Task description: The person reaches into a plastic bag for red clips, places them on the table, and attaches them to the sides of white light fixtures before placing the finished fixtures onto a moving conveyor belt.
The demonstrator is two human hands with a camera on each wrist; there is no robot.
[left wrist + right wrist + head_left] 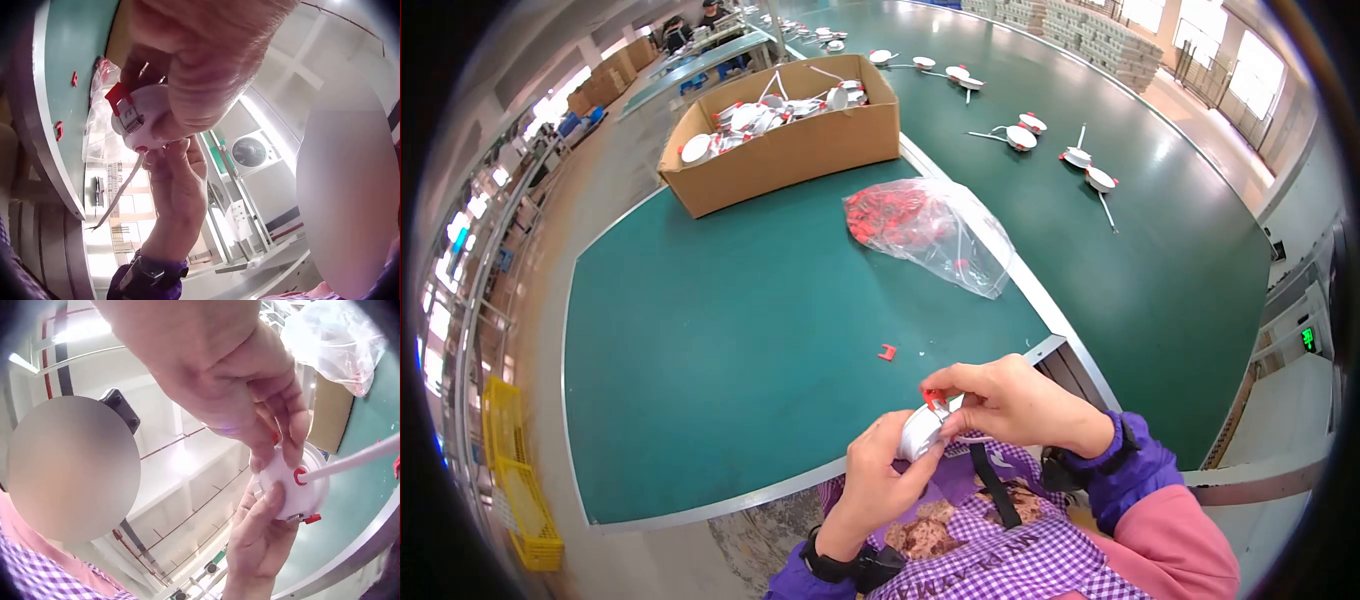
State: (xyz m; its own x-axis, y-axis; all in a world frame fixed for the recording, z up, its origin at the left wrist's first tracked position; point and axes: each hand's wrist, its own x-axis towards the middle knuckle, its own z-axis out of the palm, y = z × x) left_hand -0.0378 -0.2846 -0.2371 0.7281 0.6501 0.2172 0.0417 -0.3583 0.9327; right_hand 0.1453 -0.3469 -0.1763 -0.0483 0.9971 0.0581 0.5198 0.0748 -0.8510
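Observation:
My left hand (885, 468) grips a round white downlight (918, 434) by its edge, thumb on one face, low over the table's front edge. A white cable (120, 192) comes out of its back through a red grommet (300, 477). One spring on its side carries a red clip (116, 95). At the opposite side my right hand (1020, 402) pinches another red clip (932, 397) against the light, its fingers hiding most of that spot. A loose red clip (887, 353) lies on the green table (730, 330) just ahead of the hands.
A clear plastic bag of red clips (900, 215) lies farther back. Behind it stands a cardboard box (790, 150) full of white downlights. To the right, a green conveyor belt (1040, 230) carries several more downlights (1020, 138). Yellow crates (525, 510) are on the floor at left.

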